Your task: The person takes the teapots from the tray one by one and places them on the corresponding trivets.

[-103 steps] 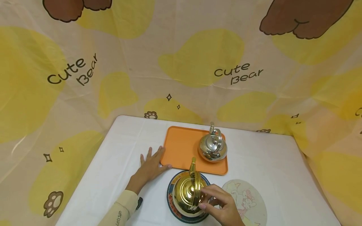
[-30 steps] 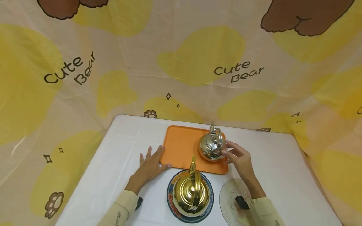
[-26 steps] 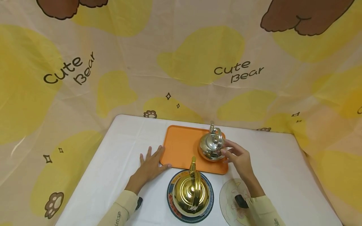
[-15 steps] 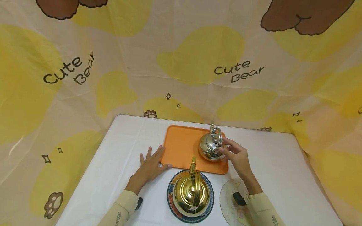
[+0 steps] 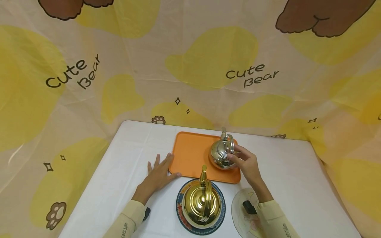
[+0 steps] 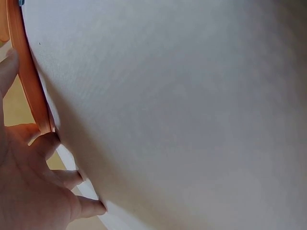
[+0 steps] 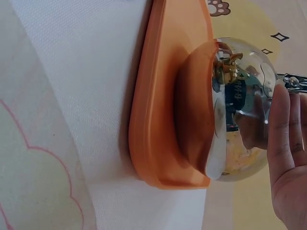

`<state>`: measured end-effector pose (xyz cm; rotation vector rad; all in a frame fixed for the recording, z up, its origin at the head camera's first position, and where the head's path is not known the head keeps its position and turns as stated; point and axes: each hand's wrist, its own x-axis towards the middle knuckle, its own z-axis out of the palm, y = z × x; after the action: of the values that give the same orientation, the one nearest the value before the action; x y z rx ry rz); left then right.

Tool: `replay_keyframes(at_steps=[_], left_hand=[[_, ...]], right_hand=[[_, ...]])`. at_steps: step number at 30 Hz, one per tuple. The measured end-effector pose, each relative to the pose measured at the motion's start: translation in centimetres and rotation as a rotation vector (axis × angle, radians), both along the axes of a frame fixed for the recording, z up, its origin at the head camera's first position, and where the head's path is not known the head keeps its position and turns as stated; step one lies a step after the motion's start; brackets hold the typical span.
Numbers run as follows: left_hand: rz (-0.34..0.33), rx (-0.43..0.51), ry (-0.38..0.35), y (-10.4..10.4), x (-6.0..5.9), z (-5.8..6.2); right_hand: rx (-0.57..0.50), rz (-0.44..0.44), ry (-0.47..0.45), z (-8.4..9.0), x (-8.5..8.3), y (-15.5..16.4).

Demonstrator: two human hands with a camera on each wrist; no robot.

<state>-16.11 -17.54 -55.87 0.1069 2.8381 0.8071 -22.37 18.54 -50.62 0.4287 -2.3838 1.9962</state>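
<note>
On the right part of an orange tray (image 5: 190, 150) stands a silver teapot (image 5: 219, 158) with an arched handle, its spout pointing to the far side. My right hand (image 5: 248, 163) is at the right of this teapot, the thumb overlapping its lid and handle in the head view. In the right wrist view, straight fingers (image 7: 283, 127) lie alongside the shiny body. My left hand (image 5: 159, 173) is spread flat at the tray's left edge, fingertips at the rim. Nearer to me, a gold teapot (image 5: 196, 201) sits on a round, blue-rimmed mat (image 5: 222, 211).
A pale round mat (image 5: 239, 211) with a pink drawing lies under my right forearm. The white table (image 5: 297, 175) meets a yellow patterned cloth (image 5: 196, 66) at its back and sides.
My right hand has left the gold teapot for the silver one, then shifted slightly left over its lid and handle. My left hand and both teapots keep their places.
</note>
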Motion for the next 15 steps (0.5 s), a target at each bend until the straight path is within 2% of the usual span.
replay_keyframes(at_steps=[15], left_hand=[[0.0, 0.01, 0.001, 0.03, 0.11, 0.15]], right_hand=[[-0.044, 0.034, -0.024, -0.11, -0.25, -0.77]])
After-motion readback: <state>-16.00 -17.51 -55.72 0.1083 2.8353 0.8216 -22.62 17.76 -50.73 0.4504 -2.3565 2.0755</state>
